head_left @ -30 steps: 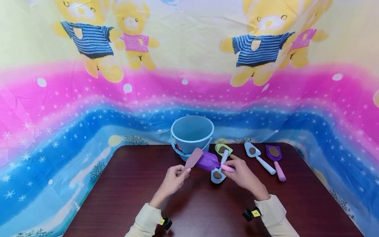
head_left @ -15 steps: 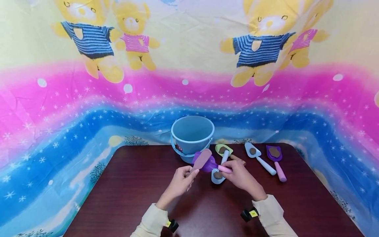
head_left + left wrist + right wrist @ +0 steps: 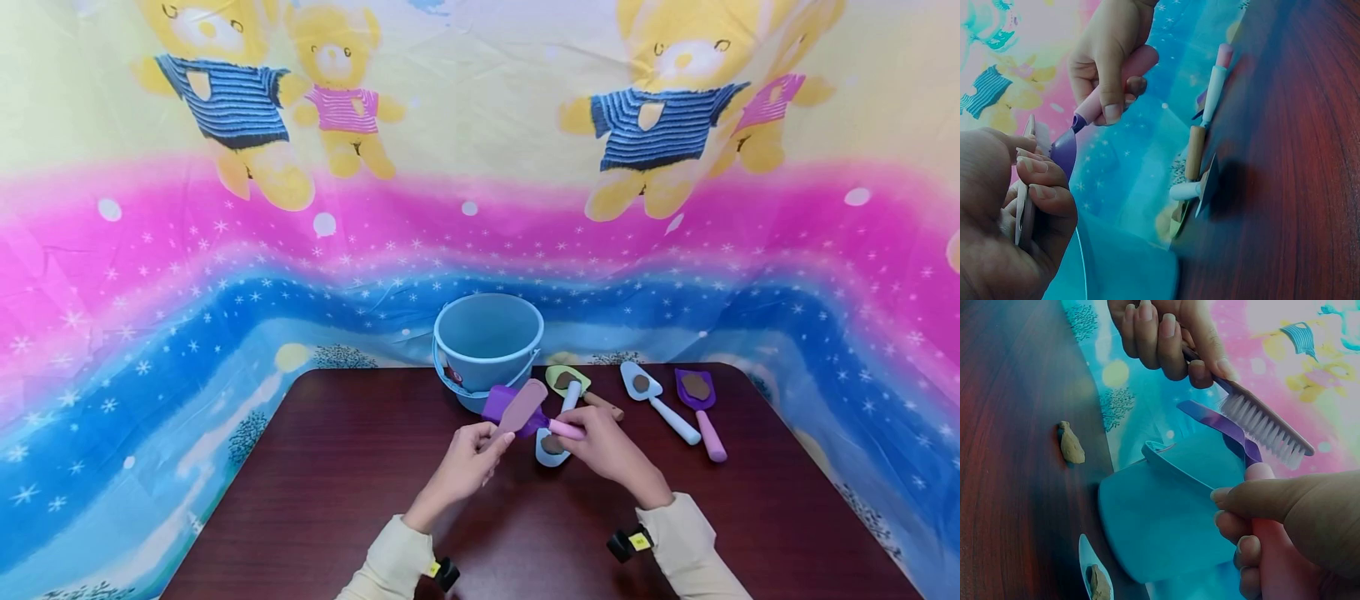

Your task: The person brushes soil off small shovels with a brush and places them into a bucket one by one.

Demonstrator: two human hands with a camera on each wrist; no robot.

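My left hand [image 3: 463,465] holds a brush by its handle; the brush [image 3: 523,407] has a flat mauve back. In the right wrist view its white bristles [image 3: 1263,428] point down at the purple blade of a toy shovel [image 3: 1213,417]. My right hand [image 3: 609,446] grips that shovel by its pink handle [image 3: 567,430]. Seen from the head, the brush lies across the purple blade, both raised in front of the light blue bucket [image 3: 487,364]. The bristles are hidden in the head view.
Right of the bucket lie a green shovel [image 3: 558,370], two light blue shovels [image 3: 651,387] and another purple shovel [image 3: 684,377], all bearing brown lumps. A brown lump [image 3: 1071,445] sits on the dark wooden table [image 3: 322,467] near the bucket. A printed cloth hangs behind.
My left hand has moved right with the brush, which has slid across the purple blade towards the pink handle. The shovel has tilted and shifted slightly left.
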